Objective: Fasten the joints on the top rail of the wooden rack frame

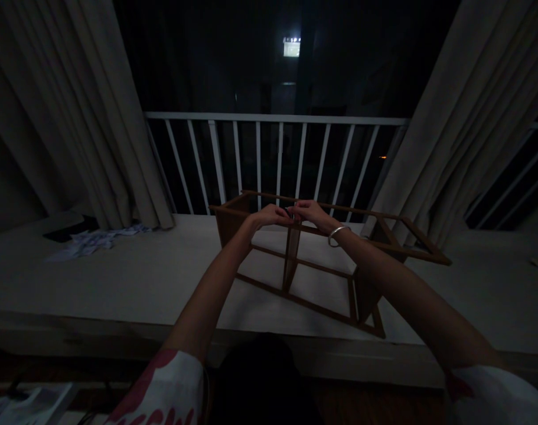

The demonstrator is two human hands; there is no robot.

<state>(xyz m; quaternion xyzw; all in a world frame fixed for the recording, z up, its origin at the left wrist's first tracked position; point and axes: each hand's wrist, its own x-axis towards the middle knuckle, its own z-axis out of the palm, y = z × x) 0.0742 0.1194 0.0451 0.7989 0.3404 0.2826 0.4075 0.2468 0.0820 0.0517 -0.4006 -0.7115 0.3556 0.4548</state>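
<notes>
A brown wooden shelf frame (322,307) lies on its side on the pale window ledge (118,277). Both my hands meet at its upper rail, close to where a middle shelf board (292,254) joins it. My left hand (273,215) has its fingers closed at the rail. Just beside it, my right hand (310,213) is pinched, with a silver bangle (338,236) on the wrist. Something small and dark shows between the fingertips, too small and dim to name.
White railings (280,159) stand behind the ledge before a dark window. Long curtains (87,118) hang at both sides. Crumpled pale paper or cloth (91,242) and a dark flat item lie on the left of the ledge. A white object (42,401) sits at lower left.
</notes>
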